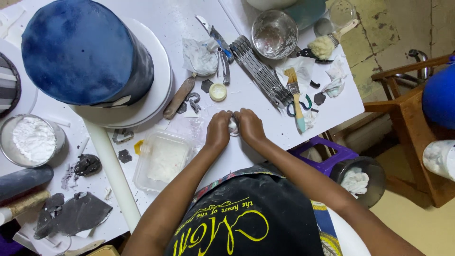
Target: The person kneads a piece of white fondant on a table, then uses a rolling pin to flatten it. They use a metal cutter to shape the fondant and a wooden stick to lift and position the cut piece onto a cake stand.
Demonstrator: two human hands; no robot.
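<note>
Your left hand (218, 130) and right hand (250, 126): both pinch one white lump (233, 126) on the table (265, 123); tub (163, 159) beside.

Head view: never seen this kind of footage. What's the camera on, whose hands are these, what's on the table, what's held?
The single camera sits on the person's head and looks straight down, so both arms are their own. The left hand and right hand press together around a small white lump on the white table. Around them lie a tall blue cake on a white board, a tin of white powder, a clear plastic tub, dark grey paste scraps, a row of metal tools, a glass bowl and a blue-handled brush.
</note>
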